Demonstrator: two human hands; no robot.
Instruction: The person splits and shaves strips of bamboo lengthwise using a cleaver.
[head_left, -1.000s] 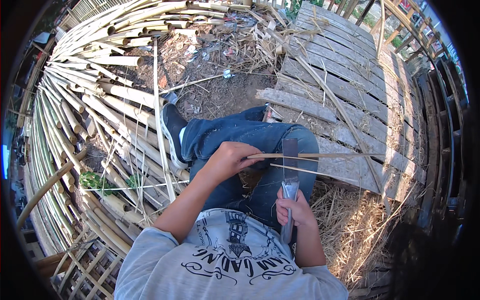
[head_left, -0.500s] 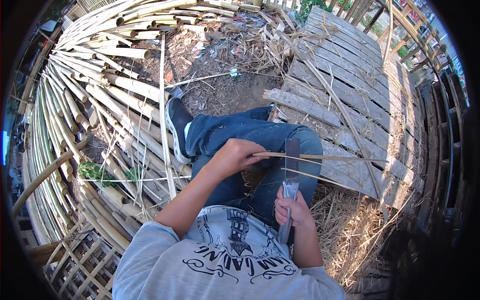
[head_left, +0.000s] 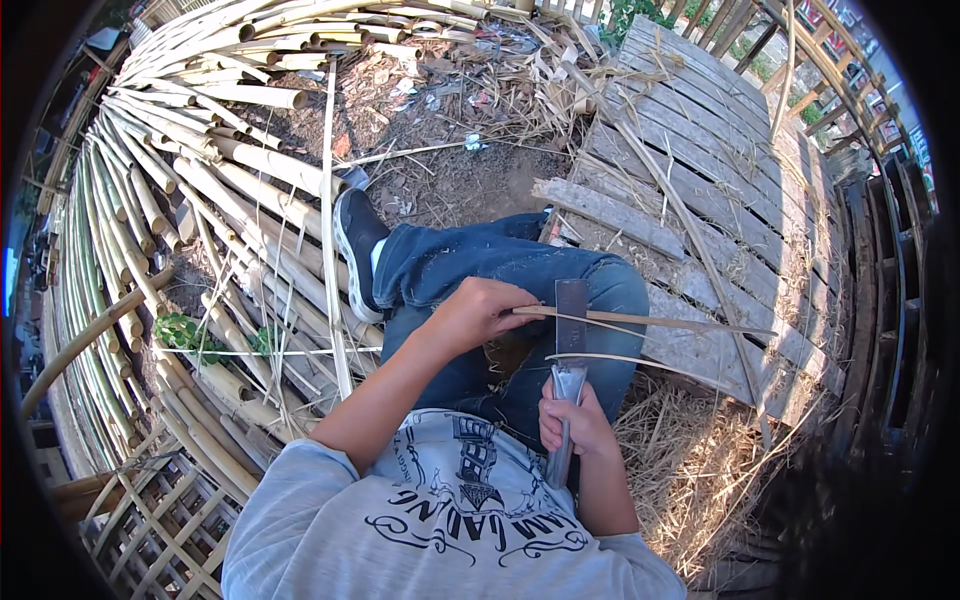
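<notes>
My left hand (head_left: pixel 484 310) pinches one end of a long, thin bamboo strip (head_left: pixel 690 323) that stretches to the right over my knee. In my right hand (head_left: pixel 580 420) is a broad-bladed knife (head_left: pixel 571 325), gripped by its grey handle with the blade pointing away from me. The blade crosses the strip close to my left fingertips. A thinner bamboo sliver (head_left: pixel 615 358) curves across the lower part of the blade; whether it is still joined to the strip I cannot tell.
Many cut bamboo poles (head_left: pixel 270 180) lie piled on the left. To the right is a slatted wooden platform (head_left: pixel 700 130) with a loose plank (head_left: pixel 610 217) on it. Straw shavings (head_left: pixel 690 470) gather beside my right arm. A woven bamboo lattice (head_left: pixel 165 530) stands at the lower left.
My right hand and the knife have moved slightly left, bringing the blade nearer my left fingers. The left hand still holds the strip in nearly the same place.
</notes>
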